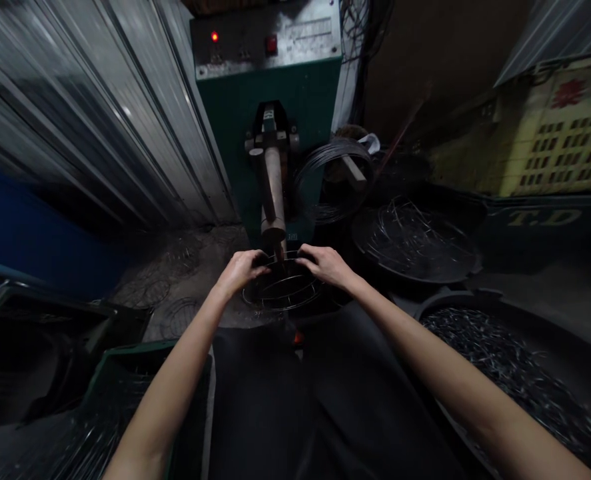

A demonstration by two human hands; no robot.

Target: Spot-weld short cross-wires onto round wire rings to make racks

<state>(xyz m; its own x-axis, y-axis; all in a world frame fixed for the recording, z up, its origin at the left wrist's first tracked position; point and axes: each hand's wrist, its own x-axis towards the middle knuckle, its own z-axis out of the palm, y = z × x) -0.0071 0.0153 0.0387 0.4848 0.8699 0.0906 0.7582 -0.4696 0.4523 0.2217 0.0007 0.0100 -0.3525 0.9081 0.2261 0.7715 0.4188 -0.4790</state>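
Note:
Between my hands is a round wire frame made of thin metal rings joined by short wires. My left hand grips its left rim, with the fingers curled around the wire. On the opposite side my right hand closes on the rim in the same way. The far edge of the frame lies at the tip of a spot welder's arm, which juts from a green machine. Whether the tip touches the wire I cannot tell.
A wire coil hangs right of the machine. A dark round tray of loose wires and a tub of short metal pieces stand at right. Green crates holding wires are at left. Yellow crates stand farther back.

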